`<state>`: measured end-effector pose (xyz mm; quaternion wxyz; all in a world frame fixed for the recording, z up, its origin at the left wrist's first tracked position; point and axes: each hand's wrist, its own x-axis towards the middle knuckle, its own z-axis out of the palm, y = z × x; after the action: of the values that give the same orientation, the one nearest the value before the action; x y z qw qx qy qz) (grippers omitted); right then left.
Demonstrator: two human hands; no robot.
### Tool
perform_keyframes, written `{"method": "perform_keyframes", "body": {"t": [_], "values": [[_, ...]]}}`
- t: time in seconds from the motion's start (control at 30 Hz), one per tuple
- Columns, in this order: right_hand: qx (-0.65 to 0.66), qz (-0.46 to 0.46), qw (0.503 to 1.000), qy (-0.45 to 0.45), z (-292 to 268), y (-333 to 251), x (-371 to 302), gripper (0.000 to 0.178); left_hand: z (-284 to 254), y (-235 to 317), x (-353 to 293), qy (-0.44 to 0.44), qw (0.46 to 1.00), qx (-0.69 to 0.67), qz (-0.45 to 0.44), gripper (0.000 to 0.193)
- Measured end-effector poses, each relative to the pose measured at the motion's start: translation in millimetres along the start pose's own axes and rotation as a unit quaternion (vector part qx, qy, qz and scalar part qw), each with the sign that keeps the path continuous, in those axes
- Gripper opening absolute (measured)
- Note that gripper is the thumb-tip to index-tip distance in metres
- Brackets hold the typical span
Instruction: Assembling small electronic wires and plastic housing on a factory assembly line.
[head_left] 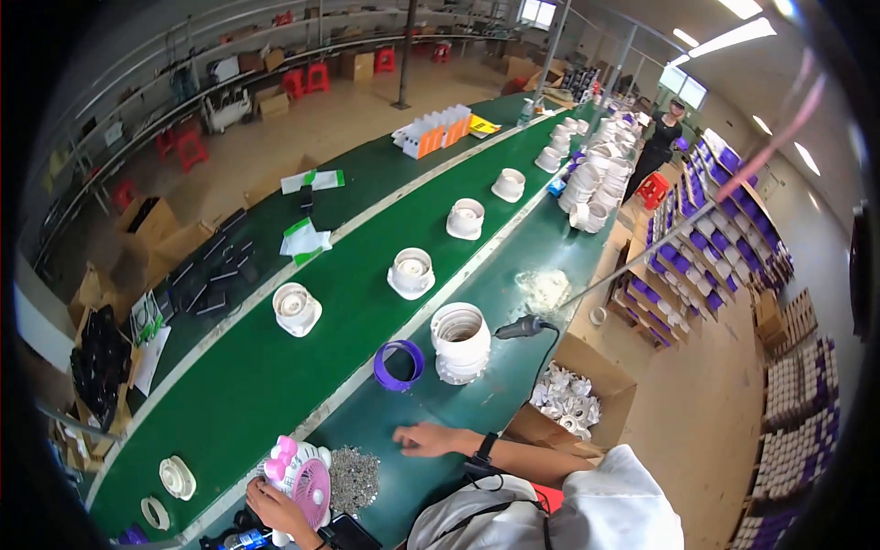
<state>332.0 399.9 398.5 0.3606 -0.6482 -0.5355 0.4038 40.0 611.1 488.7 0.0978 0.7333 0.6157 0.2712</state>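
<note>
My left hand (272, 506) is closed against the side of a small white and pink fan (313, 488), which has a pink bow on top and a pink round grille. Beside the fan lies a pile of small metal screws (354, 480). My right hand (423, 440) is over the green table to the right of that pile, its fingers apart and nothing in them. Beyond it stand a purple ring (399, 365) and a stack of white round plastic rings (461, 344). A dark electric screwdriver (521, 327) with a black cord is next to the stack.
White round housings (412, 273) sit spaced along the green conveyor belt (357, 339). A cardboard box (605, 376) of white parts is at my right. A dark phone (353, 532) lies near the fan. Farther off are stacked white parts (596, 183) and a person (658, 142).
</note>
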Motion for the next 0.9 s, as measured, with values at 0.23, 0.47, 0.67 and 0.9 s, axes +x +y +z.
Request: {"method": "perform_keyframes", "body": {"t": [0.23,0.47,0.67,0.9], "values": [[-0.180,0.121,0.976,0.016,6,112,-64,0.032,12,-24,1,0.026,0.999,-0.019,0.044,0.028],[-0.068,0.258,0.961,0.078,20,160,-80,0.031,11,-30,-1,0.016,0.999,0.023,0.038,0.027],[-0.039,0.228,0.966,0.112,16,178,-82,0.030,13,-20,0,0.021,0.999,0.004,0.044,0.027],[-0.066,0.194,0.971,0.124,13,165,-84,0.024,14,-11,0,0.051,0.998,0.030,0.018,0.022]]}}
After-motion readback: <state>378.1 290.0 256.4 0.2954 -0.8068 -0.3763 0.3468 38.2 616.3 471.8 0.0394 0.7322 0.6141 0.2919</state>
